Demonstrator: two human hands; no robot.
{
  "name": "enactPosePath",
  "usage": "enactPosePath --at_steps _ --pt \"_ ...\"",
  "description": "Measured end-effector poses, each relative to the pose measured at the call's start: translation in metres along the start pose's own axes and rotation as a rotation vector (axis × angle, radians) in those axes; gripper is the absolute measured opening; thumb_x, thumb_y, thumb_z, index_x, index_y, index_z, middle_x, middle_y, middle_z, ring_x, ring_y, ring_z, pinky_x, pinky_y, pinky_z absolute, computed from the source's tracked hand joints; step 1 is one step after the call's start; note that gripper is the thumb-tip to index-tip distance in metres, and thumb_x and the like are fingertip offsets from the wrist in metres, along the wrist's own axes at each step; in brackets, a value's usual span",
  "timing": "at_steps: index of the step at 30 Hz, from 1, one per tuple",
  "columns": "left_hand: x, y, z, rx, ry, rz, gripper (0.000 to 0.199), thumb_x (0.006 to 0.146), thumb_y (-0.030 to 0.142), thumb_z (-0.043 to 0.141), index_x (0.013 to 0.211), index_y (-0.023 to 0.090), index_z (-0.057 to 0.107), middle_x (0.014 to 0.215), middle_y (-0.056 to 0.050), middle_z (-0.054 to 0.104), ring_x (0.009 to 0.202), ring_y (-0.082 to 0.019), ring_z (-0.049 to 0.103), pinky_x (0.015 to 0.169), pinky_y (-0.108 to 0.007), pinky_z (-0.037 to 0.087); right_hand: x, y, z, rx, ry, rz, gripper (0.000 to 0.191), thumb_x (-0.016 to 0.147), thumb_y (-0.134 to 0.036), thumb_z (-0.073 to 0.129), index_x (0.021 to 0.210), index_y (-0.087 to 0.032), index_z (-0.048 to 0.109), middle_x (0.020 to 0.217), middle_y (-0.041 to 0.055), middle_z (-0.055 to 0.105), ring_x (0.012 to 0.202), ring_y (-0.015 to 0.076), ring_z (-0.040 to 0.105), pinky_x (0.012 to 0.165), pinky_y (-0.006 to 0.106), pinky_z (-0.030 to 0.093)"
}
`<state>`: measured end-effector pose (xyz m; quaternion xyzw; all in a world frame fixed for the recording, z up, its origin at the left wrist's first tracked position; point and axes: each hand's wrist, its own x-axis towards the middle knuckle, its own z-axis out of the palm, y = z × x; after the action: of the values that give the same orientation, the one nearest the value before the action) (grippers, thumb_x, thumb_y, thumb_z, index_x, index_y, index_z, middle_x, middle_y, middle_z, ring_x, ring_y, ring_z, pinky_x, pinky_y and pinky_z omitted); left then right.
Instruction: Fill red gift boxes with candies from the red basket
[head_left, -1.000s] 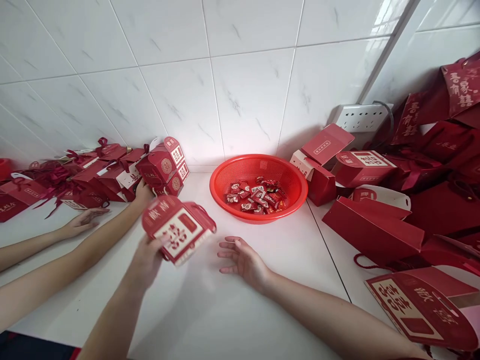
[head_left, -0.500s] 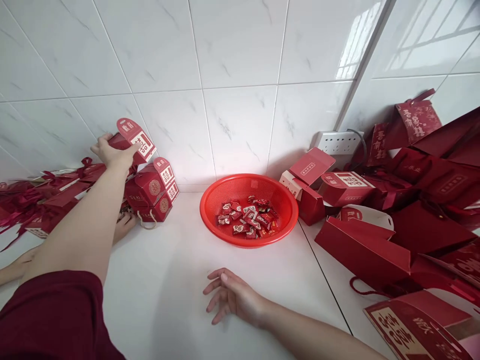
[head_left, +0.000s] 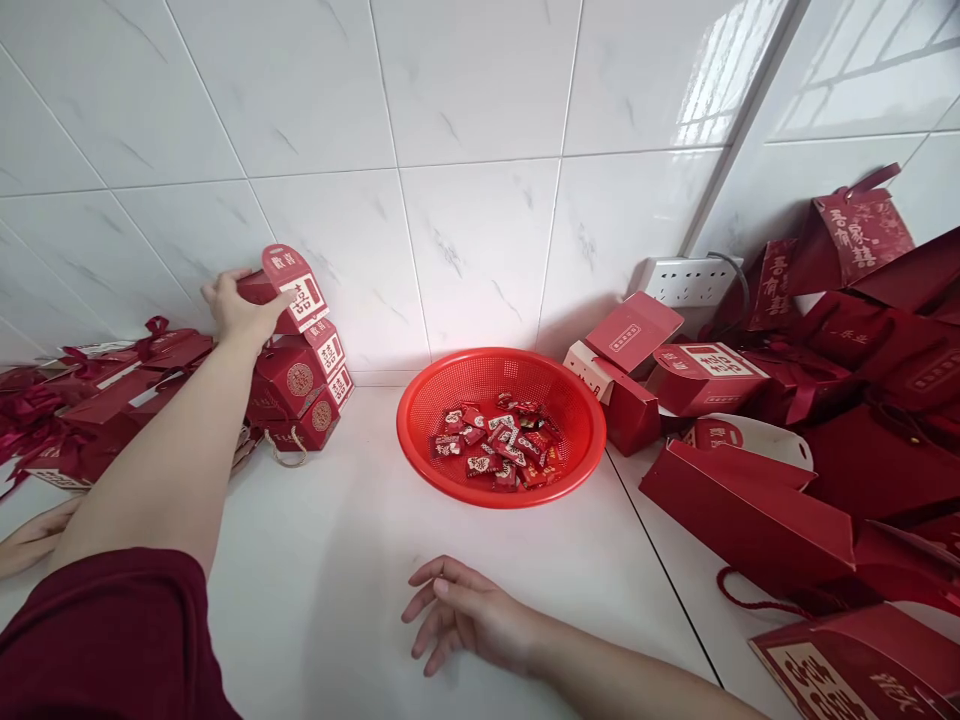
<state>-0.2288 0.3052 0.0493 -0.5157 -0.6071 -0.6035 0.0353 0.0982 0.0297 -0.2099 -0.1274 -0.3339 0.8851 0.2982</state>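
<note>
My left hand is closed around a dark red candy box with a rounded tab and white double-happiness label. It sits right over two similar stacked boxes, hiding part of the upper one's tab; whether it rests fully on them I cannot tell. A cord loop hangs from the lower box. My right hand hovers low over the white counter, fingers loosely spread, holding nothing. Beyond it stands a red plastic basket with several red-wrapped sweets inside.
Several red boxes and ribbons crowd the left side, where another person's hand shows. On the right lie an open red box and more boxes. A power strip stands against the tiled wall.
My left hand has brought its box down and rightward onto or just above the stack. A second hand of the other person near the stack has gone from sight. My right hand stays open.
</note>
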Motion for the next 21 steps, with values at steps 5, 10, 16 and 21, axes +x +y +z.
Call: enactPosePath --at_steps 5,10,16,21 --pt "-0.005 -0.013 0.003 0.081 -0.134 -0.044 0.081 0.049 0.022 0.095 0.113 0.002 0.050 0.127 -0.006 0.032 0.127 -0.020 0.039 0.123 -0.039 0.017 -0.001 0.000 0.000 -0.006 -0.001 0.010 0.047 0.083 -0.051 0.070 0.112 -0.017 0.055 0.104 0.0092 0.066 0.076 0.0188 0.070 0.066 0.035 0.055" --pt "-0.008 -0.024 0.006 0.171 -0.223 -0.103 0.082 0.059 0.029 0.091 0.121 0.002 0.046 0.136 -0.011 0.025 0.135 -0.027 0.035 0.123 -0.045 0.016 -0.001 0.001 -0.001 -0.019 -0.013 0.017 0.047 0.084 -0.049 0.070 0.113 -0.017 0.053 0.104 0.0090 0.066 0.078 0.0190 0.070 0.067 0.035 0.054" --pt "-0.004 -0.017 0.009 0.301 -0.275 -0.140 0.103 0.057 0.036 0.092 0.133 -0.005 0.036 0.150 -0.026 0.012 0.135 -0.039 0.038 0.115 -0.066 0.019 0.000 0.000 -0.003 -0.024 -0.021 0.030 0.051 0.080 -0.051 0.073 0.113 -0.017 0.052 0.101 0.0081 0.066 0.077 0.0196 0.070 0.068 0.036 0.054" --pt "-0.006 -0.011 0.009 0.371 -0.271 -0.126 0.111 0.059 0.050 0.089 0.134 -0.011 0.033 0.151 -0.036 0.009 0.141 -0.047 0.024 0.108 -0.075 0.010 0.002 0.001 -0.004 -0.036 -0.028 0.029 0.053 0.078 -0.052 0.074 0.112 -0.017 0.052 0.099 0.0077 0.067 0.076 0.0197 0.070 0.068 0.036 0.054"
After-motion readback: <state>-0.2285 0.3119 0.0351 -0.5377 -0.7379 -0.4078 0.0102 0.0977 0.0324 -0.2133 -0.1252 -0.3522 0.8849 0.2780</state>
